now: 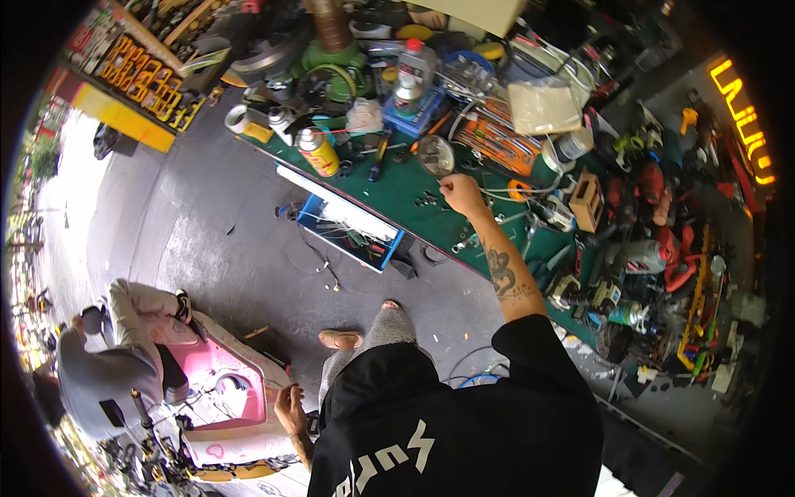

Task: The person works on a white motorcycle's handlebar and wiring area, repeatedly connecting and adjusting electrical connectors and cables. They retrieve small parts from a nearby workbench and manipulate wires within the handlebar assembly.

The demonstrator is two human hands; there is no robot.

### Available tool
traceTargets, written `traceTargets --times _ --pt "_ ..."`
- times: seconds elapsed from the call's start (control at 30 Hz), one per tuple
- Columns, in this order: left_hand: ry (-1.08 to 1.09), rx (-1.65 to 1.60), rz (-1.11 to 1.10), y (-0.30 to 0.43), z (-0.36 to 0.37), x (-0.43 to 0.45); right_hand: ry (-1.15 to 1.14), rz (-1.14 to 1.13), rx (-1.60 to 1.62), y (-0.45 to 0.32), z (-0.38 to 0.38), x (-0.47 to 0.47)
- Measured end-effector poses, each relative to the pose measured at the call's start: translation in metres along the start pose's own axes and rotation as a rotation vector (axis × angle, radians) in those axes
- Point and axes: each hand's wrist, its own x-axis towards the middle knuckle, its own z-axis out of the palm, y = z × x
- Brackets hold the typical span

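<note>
My right hand (pixel 462 194) reaches over the green-topped workbench (pixel 397 197), its fingers drawn together just below a round dish of small parts (pixel 436 156). Whether anything small is pinched in the fingertips is too small to tell. Beside that hand, several small dark metal parts (pixel 427 199) lie on the green top. Wrenches (pixel 510 217) rest nearer the bench's front edge, below the hand. My left hand (pixel 289 409) hangs low at my side with loosely curled fingers and nothing seen in it. It is close to a pink-and-white scooter body (pixel 267 388).
A yellow spray can (pixel 318 153) and a blue case (pixel 413 112) stand on the bench. An orange tool tray (pixel 503 143) lies behind my right hand. A blue open drawer (pixel 351 233) juts out below the bench edge. Another person (pixel 105 373) is by the scooter at left.
</note>
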Motion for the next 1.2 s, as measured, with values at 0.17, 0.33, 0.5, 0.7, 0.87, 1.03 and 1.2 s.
traceTargets --times 0.17,0.33,0.5,0.7,0.87,1.03,1.2 --pt "0.078 -0.177 -0.051 -0.001 0.005 -0.006 0.144 -0.143 -0.082 -0.004 0.016 -0.009" --pt "0.140 -0.062 0.000 0.019 0.010 -0.006 0.232 -0.108 -0.079 0.007 0.027 -0.013" --pt "0.152 -0.082 0.024 0.059 0.002 -0.006 0.332 0.094 -0.076 -0.016 0.007 -0.025" --pt "-0.087 -0.411 0.265 0.153 0.013 -0.006 -0.448 0.177 1.114 -0.226 0.031 -0.139" --pt "-0.030 -0.253 0.592 0.188 -0.002 -0.013 -0.981 0.408 1.542 -0.357 0.049 -0.211" --pt "0.259 -0.247 0.500 0.161 -0.041 -0.030 -1.272 0.531 1.504 -0.418 0.075 -0.215" --pt "0.562 -0.598 0.316 0.120 -0.081 -0.038 -1.226 0.128 1.319 -0.497 0.121 -0.242"
